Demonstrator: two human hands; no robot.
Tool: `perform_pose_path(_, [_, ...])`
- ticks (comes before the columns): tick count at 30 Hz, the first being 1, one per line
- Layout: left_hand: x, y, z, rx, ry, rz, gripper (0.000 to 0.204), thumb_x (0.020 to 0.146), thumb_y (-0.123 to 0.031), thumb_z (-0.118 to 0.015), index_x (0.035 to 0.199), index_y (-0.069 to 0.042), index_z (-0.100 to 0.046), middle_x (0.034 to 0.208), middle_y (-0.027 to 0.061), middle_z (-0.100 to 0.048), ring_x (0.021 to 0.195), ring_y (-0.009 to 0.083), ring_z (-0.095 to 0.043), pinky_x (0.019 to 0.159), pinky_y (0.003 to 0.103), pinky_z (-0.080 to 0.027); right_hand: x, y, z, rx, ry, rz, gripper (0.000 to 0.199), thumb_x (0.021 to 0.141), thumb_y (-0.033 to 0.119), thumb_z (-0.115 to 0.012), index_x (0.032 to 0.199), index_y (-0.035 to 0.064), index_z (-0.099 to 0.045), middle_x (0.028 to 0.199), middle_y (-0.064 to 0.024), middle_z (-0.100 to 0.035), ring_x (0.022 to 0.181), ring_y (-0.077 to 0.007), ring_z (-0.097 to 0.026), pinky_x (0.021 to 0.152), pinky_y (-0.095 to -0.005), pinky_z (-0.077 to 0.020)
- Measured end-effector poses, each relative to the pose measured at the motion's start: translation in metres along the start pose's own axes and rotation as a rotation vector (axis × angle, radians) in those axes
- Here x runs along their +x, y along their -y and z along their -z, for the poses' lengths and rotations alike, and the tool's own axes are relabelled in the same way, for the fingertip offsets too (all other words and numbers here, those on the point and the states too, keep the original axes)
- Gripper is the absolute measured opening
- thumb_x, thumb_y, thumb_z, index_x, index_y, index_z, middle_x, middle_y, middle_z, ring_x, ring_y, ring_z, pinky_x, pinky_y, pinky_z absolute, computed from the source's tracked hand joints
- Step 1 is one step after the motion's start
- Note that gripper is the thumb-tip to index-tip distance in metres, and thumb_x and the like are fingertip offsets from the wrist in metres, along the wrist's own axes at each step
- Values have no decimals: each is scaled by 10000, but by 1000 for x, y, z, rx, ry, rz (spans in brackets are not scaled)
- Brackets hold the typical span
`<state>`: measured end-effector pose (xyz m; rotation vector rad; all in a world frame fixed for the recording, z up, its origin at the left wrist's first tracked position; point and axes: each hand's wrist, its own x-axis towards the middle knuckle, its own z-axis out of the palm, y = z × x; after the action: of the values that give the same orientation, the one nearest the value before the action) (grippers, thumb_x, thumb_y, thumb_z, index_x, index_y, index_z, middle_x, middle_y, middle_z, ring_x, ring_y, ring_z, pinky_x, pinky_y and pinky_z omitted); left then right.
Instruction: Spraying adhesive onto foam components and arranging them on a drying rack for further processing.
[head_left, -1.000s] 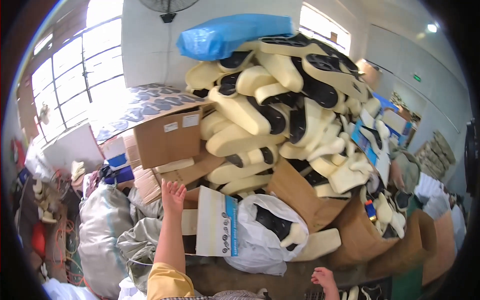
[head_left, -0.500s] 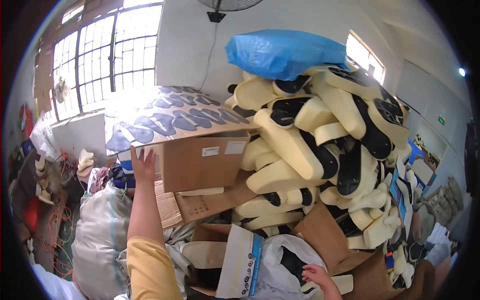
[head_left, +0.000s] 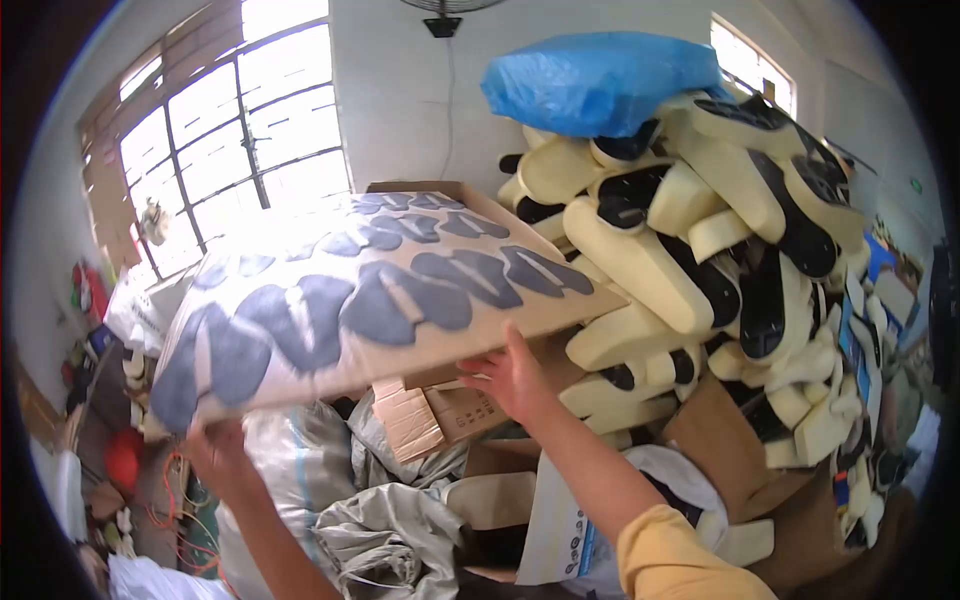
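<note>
Left hand (head_left: pixel 218 455) gripping cardboard sheet (head_left: pixel 285 386) by near corner, right hand (head_left: pixel 508 380) at near edge, grip unclear, dark flat pieces (head_left: pixel 372 318) on top

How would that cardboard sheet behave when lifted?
The sheet looks fairly stiff: its front edge runs nearly straight between left hand and right hand. Being thin, it's probably light. Its grey pieces might slide if tilted, unless stuck down.

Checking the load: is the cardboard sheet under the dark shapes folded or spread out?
Spread out: the cardboard sheet shows one broad face with rows of dark shapes across it; glare washes out its far left part.
</note>
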<state>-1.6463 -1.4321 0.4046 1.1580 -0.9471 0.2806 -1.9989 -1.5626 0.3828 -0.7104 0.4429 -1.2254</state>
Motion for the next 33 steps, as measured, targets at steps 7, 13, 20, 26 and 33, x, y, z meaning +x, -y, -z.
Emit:
perform_pose_path(7, [-66,101,27,-480,463,253,347,876,-171,-516,1161,27,-513,1238,155,-496,1091,296,-502,902,418,-447,4,-5,-14,-165,-22,276,99,868,202,-526,873,116,-573,821,-22,-562,742,-167,-569,724,-322,-480])
perform_pose_path(13, [-96,70,-111,-997,695,479,375,864,-178,-523,1176,30,-501,1261,162,-474,1124,312,-468,923,452,-421,-100,52,-139,-341,4,164,309,881,284,-549,1011,4,-557,813,-57,-574,738,-150,-553,675,-301,-463])
perform_pose_path(20, [-119,-112,-209,-1525,835,638,410,851,-186,-530,1194,34,-488,1286,170,-448,1163,331,-429,948,492,-391,-233,107,-158,-547,28,394,498,886,356,-457,1253,31,-371,1049,-124,-521,947,-231,-508,847,-354,-406])
perform_pose_path(26, [-130,-329,-186,-1868,920,724,440,839,-193,-537,1209,38,-477,1308,177,-426,1196,347,-395,969,526,-365,-386,159,-164,-305,168,544,499,859,378,-458,1269,114,-349,1077,-90,-491,1005,-235,-491,897,-353,-382])
perform_pose_path(33, [-114,-518,-80,-2098,899,864,476,825,-201,-544,1227,42,-463,1334,185,-400,1235,365,-355,994,566,-335,-621,256,-194,-359,-106,964,365,798,305,-505,1022,17,-497,937,-127,-508,859,-245,-534,544,-366,-505])
